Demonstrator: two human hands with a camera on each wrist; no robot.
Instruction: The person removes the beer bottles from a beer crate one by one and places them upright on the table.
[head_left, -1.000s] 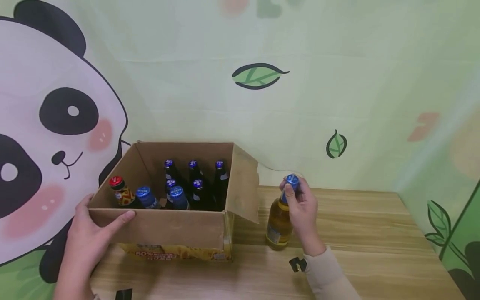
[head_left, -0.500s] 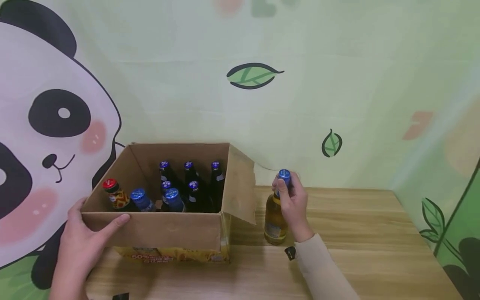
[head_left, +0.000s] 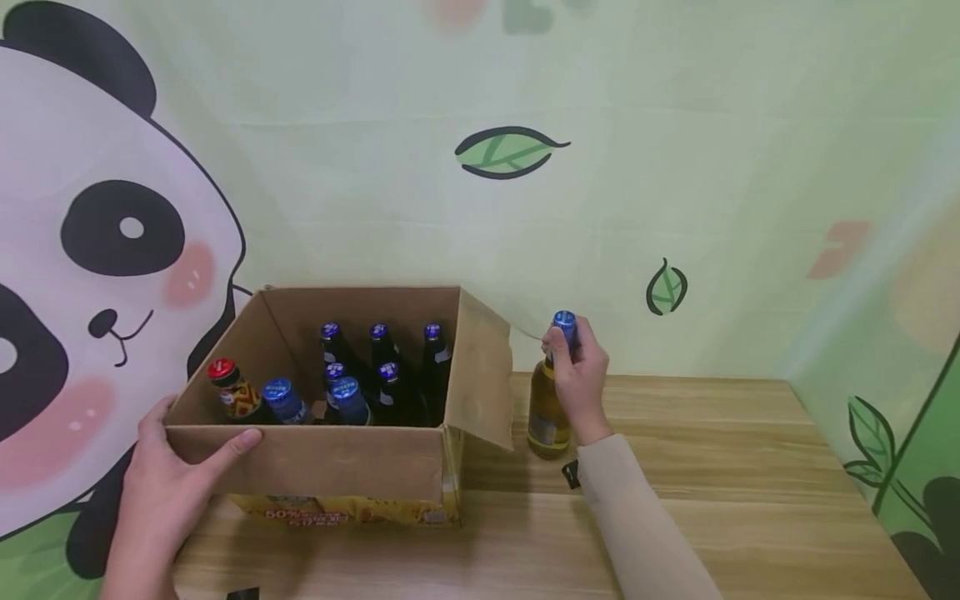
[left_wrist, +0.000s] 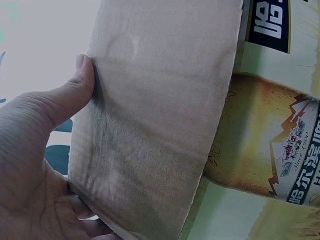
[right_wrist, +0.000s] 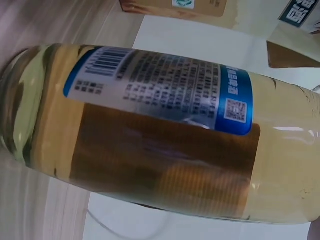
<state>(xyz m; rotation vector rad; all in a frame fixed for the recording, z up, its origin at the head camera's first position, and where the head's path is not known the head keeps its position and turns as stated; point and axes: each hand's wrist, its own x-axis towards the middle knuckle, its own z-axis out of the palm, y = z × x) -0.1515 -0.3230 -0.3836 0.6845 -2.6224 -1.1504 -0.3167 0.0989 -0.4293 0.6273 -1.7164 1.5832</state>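
Observation:
In the head view, my left hand grips the front left corner of an open cardboard box, thumb over the front flap. In the left wrist view the thumb lies on the edge of the brown flap. My right hand holds an amber beer bottle by its blue-foiled neck, upright to the right of the box. Its label fills the right wrist view; whether its base touches the table cannot be told. Inside the box stand several dark bottles, blue-capped ones and one red-capped bottle.
The wooden table extends right of the box. A box side flap sticks out toward the held bottle. Small black pieces, one a dark scrap, lie on the table. Behind hangs a green cloth with a printed panda.
My right hand and the beer bottle have shifted up and slightly left in the head view, away from me. The left hand keeps its grip on the box; the view itself turned a little.

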